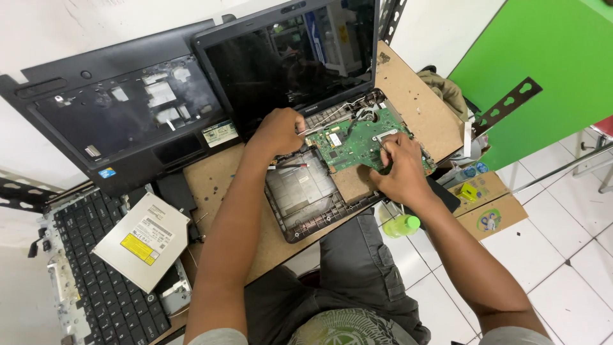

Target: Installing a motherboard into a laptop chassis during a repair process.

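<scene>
The left hand (279, 131) is curled shut over the upper left corner of the green circuit board (357, 140), fingers bent down onto its edge beside the hinge. The right hand (399, 167) is closed in a pinch on something thin at the board's right side; what it pinches is too small to tell, though it looks like a slim tool or a cable end. The board sits in the right half of the open laptop base (306, 204), whose left half shows a bare grey bay. By the look of it, the board is being freed from the base, and the next move seems to call for a steady hold at the left corner while the right works the small part loose without bending the board.

Near the person's knees a green bottle (402, 225) stands just beside the wooden table (220, 182). On the left a silver optical drive (142, 239) lies on a detached keyboard (105, 287). Farther off, the laptop screen (287, 61) stands upright behind the base, and the removed black palm-rest cover (121, 115) leans against the wall beside it.
</scene>
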